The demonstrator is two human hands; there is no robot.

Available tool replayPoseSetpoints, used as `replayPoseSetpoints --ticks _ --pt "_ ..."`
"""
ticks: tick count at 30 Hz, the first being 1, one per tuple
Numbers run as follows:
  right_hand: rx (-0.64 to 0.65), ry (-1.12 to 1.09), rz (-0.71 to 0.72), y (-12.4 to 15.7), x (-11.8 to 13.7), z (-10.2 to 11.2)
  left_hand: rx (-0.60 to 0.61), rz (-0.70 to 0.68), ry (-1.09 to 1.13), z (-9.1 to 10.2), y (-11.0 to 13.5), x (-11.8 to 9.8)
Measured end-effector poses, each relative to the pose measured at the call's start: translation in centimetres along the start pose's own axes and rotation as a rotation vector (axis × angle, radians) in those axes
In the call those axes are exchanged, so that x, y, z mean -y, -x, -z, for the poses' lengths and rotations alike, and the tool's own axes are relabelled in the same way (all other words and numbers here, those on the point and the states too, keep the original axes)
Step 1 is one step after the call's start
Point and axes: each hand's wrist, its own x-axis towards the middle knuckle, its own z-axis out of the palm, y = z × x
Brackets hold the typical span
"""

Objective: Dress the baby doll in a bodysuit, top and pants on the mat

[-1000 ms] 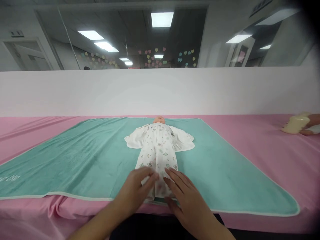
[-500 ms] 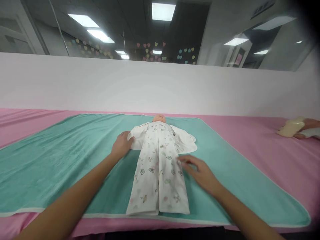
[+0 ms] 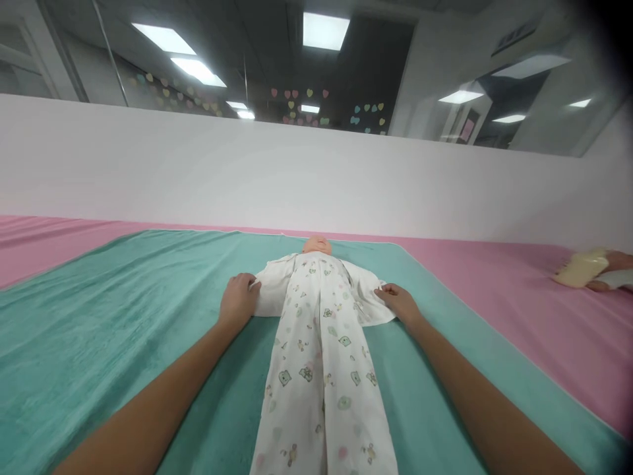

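Note:
A baby doll [image 3: 317, 245] lies on its back, its head at the far end, with white clothing with small printed animals [image 3: 324, 343] spread over its body. My left hand [image 3: 240, 300] closes on the edge of the plain white left sleeve [image 3: 271, 287], its thumb on top of the cloth. With fingers pinched together, my right hand [image 3: 399, 302] grips the outer edge of the right sleeve [image 3: 364, 293]. Both sleeves lie out to the sides. The doll's arms and legs are hidden under the cloth.
A teal blanket [image 3: 163, 303] lies under the doll, over a pink cover [image 3: 499, 284]. At the far right, another person's hand [image 3: 618, 260] is on a pale yellow object [image 3: 581, 268] I cannot identify. A white wall [image 3: 198, 171] with windows above stands behind.
My right hand has moved up and outward from beside the trouser leg and taken hold of the right sleeve's edge. My left hand stays at the left sleeve. The view has shifted slightly.

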Motion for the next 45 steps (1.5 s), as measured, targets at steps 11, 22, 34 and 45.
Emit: replayPoseSetpoints --ticks 11,22,34,45 --pt "0.386 -0.843 -0.040 1.2 0.9 -0.5 -0.025 0.226 0.626 2.8 2.6 -5.9" --pt "0.478 -0.837 -0.041 0.9 0.5 -0.3 0.236 0.088 0.770 6.4 -0.3 -15.5" --pt "0.499 -0.800 0.006 0.9 0.7 -0.2 0.379 -0.128 -0.279 1.6 -5.6 -17.7" --pt "0.504 -0.765 0.044 0.9 1.3 0.0 0.537 -0.167 -0.563 -1.1 -9.3 -19.0"
